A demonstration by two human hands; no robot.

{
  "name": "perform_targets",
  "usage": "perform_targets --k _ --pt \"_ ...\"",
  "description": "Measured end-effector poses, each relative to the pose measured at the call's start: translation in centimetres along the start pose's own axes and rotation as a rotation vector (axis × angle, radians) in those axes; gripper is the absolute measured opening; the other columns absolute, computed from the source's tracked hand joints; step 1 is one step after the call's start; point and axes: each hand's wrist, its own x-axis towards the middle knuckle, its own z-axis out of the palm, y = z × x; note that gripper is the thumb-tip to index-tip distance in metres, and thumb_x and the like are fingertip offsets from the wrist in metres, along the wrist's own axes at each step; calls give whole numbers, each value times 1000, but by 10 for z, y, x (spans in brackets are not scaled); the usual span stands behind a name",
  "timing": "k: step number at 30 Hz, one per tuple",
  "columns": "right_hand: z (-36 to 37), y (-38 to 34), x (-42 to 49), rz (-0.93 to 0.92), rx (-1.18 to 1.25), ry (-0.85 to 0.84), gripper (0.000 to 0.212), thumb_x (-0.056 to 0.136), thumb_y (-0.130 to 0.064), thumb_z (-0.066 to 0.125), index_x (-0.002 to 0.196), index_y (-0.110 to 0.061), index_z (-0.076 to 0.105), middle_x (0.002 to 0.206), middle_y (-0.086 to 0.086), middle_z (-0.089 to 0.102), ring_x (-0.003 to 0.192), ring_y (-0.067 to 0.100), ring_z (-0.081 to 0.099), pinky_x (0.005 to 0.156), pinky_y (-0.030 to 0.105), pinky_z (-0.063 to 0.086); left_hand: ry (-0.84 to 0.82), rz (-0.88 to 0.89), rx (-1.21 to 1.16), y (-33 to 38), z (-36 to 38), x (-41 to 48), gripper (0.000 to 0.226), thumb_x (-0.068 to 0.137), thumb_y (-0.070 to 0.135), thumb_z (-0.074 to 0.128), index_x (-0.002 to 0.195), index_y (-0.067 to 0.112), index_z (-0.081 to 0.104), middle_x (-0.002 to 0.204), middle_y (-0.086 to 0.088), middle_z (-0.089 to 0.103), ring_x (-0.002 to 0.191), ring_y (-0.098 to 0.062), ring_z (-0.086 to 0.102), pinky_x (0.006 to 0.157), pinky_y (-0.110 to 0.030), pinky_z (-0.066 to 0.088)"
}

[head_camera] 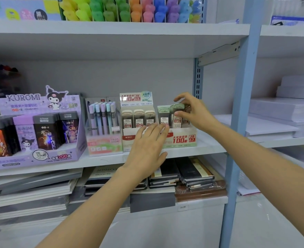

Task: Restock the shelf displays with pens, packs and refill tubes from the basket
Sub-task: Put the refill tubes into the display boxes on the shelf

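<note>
The right hand [192, 111] pinches a green-capped clear refill tube [177, 114], seating it in the green-and-white cardboard display box [180, 138] on the white shelf [206, 149]. The left hand [147, 147], fingers spread and empty, steadies the box's near left corner. Next, probably: press the tube level, then release.

One wide-angle head-worn view faces forward and slightly down at a shop shelf [112, 158] from close by, at arm's reach. The middle shelf sits at centre, with the shelves above and below partly in frame.
</note>
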Motion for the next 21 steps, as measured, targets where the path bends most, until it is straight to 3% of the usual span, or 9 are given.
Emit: perform_targets --k 4,7,10,13,15,17,21 --pt "12 6 -6 -1 -125 37 30 89 -20 66 118 -16 60 116 2 64 106 17 59 94 39 51 -4 11 -17 -2 0 0 76 96 40 49 155 19 7 161 -1 15 148 -18 10 120 -40 1" --pt "15 2 -17 -48 -206 104 33 95 -27 58 126 -16 58 125 2 58 117 17 50 104 37 40 -5 16 -116 -2 -1 -3 73 97 39 49 155 20 9 163 1 9 149 -16 4 122 -37 0" --pt "21 -18 -46 -194 -93 205 19 96 -21 57 109 -9 63 106 4 61 98 13 55 88 28 46 95 26 -314 -1 -3 -26 57 94 26 57 147 19 38 156 -2 29 145 -18 23 118 -36 19" --pt "43 -36 -97 -270 86 141 12 94 -17 57 92 -7 62 85 0 59 76 9 53 68 19 44 123 -55 -485 3 17 -77 30 91 20 56 121 19 59 120 3 58 110 -13 54 93 -27 43" --pt "72 -38 -136 -222 176 -47 13 94 -18 58 89 -7 64 82 -1 61 73 9 54 65 20 44 -34 -193 -623 11 43 -122 18 92 18 56 109 20 63 99 9 61 87 -8 57 78 -22 45" --pt "111 -30 -177 -107 214 -294 13 94 -20 60 90 -9 66 82 -1 64 74 10 57 67 23 46 -284 -305 -686 19 75 -171 14 93 18 57 104 22 65 91 10 61 77 -9 56 72 -25 45" --pt "199 4 -271 133 254 -760 15 94 -23 63 89 -10 67 79 -4 65 70 4 56 68 21 43 -875 -397 -787 37 136 -273 19 93 22 61 110 16 67 102 -1 66 91 -19 62 82 -32 49"
